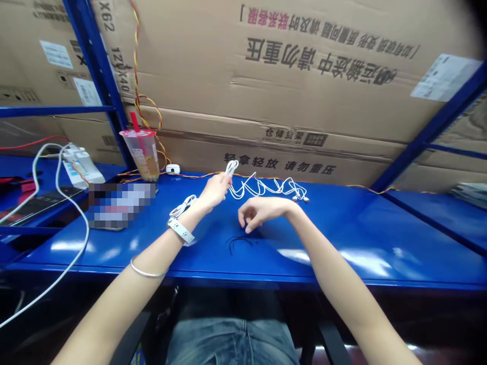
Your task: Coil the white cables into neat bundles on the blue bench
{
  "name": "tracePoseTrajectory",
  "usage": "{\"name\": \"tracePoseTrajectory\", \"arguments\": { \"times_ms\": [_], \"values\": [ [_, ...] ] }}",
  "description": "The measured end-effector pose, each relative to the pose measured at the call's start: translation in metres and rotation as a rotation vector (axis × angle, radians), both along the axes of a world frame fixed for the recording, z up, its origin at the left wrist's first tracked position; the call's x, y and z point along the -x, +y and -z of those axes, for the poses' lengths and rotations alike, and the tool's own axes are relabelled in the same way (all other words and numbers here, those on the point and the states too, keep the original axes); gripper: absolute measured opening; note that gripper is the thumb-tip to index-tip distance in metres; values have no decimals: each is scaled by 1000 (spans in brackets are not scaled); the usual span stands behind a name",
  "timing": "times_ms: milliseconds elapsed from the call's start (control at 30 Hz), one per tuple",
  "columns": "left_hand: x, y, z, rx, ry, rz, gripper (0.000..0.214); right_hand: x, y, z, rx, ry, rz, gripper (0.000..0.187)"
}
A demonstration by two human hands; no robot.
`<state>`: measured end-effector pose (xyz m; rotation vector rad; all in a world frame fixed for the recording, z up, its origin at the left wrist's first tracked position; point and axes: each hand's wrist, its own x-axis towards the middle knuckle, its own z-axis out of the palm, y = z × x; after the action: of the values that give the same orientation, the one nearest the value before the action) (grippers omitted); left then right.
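Observation:
My left hand (215,191) is closed around a folded part of a white earphone cable (266,188), lifted a little above the blue table (342,233). The rest of the cable trails right across the table to its earbuds (300,196). My right hand (255,213) hovers just over the table with fingers curled downward, near several thin black ties (239,242). Whether it pinches one I cannot make out. A white watch band (180,230) and a silver bangle (146,271) are on my left arm.
A plastic drink cup with a red straw (142,152) stands at the back left, beside a white power strip (81,167) and a blurred-out object (122,205). White cords (57,203) hang off the left. Cardboard boxes (304,76) and blue shelf posts (101,66) stand behind.

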<state>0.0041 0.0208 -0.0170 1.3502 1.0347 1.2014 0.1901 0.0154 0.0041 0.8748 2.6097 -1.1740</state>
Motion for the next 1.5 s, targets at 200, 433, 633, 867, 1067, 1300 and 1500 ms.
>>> {"name": "tracePoseTrajectory", "arguments": {
  "times_ms": [200, 433, 633, 867, 1067, 1300, 1500],
  "values": [
    [-1, -6, -6, 11, 47, -69, 26, 15, -5, 6, -71, -157, -23, 17],
    [1, -2, -4, 8, 51, -91, 26, 21, -14, 6, -95, -215, 10, 11],
    [0, -3, -4, 55, -8, -37, 24, 7, -7, -3, -37, 153, 115, 9],
    [-10, -10, 5, 141, -15, 125, 26, 15, 0, 4, -778, 815, 822, 7],
    [-22, -21, 10, 200, 105, 175, 29, 18, 7, 20, -1374, 456, 645, 18],
    [-19, -17, 7, 296, -226, 337, 30, 15, 12, 26, -1378, 311, 358, 20],
    [-8, -14, 1, 281, -435, 393, 20, 22, 8, 28, -1157, 658, 471, 17]
  ]
}}
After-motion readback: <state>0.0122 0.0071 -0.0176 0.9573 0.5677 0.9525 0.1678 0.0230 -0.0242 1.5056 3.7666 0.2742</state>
